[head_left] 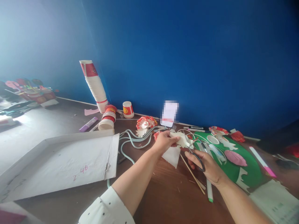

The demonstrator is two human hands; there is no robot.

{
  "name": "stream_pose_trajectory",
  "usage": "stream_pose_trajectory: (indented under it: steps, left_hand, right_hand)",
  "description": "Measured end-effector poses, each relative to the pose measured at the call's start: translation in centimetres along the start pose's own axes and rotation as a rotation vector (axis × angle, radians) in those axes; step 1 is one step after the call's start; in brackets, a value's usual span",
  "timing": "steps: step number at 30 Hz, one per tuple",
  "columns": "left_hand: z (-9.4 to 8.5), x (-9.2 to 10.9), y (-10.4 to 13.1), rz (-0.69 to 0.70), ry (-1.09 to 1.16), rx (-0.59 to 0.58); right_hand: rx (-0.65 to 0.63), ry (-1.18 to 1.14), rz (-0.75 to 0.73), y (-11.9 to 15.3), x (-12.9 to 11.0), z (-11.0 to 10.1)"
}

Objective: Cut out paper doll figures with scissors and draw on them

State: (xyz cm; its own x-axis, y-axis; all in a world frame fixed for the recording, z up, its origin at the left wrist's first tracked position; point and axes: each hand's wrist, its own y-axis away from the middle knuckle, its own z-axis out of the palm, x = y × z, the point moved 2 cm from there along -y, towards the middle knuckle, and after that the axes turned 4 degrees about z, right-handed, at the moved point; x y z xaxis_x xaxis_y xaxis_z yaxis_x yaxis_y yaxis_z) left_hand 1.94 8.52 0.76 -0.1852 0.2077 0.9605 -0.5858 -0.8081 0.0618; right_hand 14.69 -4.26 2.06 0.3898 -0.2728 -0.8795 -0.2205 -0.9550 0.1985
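Two hands meet over the brown table (163,193), near its far edge by the blue wall. The left hand (164,140) pinches a pale paper cutout (183,140) between thumb and fingers, closed on its left end and holding it just above the tabletop. The right hand (207,166) has its fingers through the black handles of the scissors (195,154), closed around them, with the blades pointing up toward the cutout; how far the blades are apart I cannot tell.

The cutout looks thin, light and floppy, with ragged, petal-like edges that would likely tear or crease under a hard squeeze. A light pinch on the solid part close to the cut line seems the best hold, so the paper stays taut against the blades.

Just under the cutout lies a white paper piece (172,155), and a thin wooden stick (192,175) runs slantwise beneath the right hand beside a pen (209,189). To the right sits a green sheet (235,168) carrying pink and white shapes, close enough to crowd the right wrist. Behind the left hand, pale green cords (134,141) loop across the table toward a red-and-white paper flower (145,123). Farther left stand a leaning stack of cups (94,85), a lone cup (128,109) and a large white tray (60,161), all well apart from the hands.
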Motion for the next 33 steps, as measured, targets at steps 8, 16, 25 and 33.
stream_pose_trajectory:
  steps: [8,16,25,33]
  left_hand:
    - [0.1,-0.1,-0.1,-0.005,0.018,0.0]
    - [0.1,-0.4,-0.2,-0.002,0.019,-0.01]
    - [0.2,-0.5,-0.1,-0.017,0.01,-0.003]
    - [0.3,-0.5,-0.1,-0.04,0.014,0.015]
  right_hand:
    - [0.008,0.019,0.008,-0.3,0.8,-0.1]
    - [0.031,0.042,0.01,-0.5,1.4,-0.3]
    - [0.047,0.013,0.028,-0.4,1.1,-0.2]
    - [0.056,0.029,0.024,-0.5,1.5,-0.2]
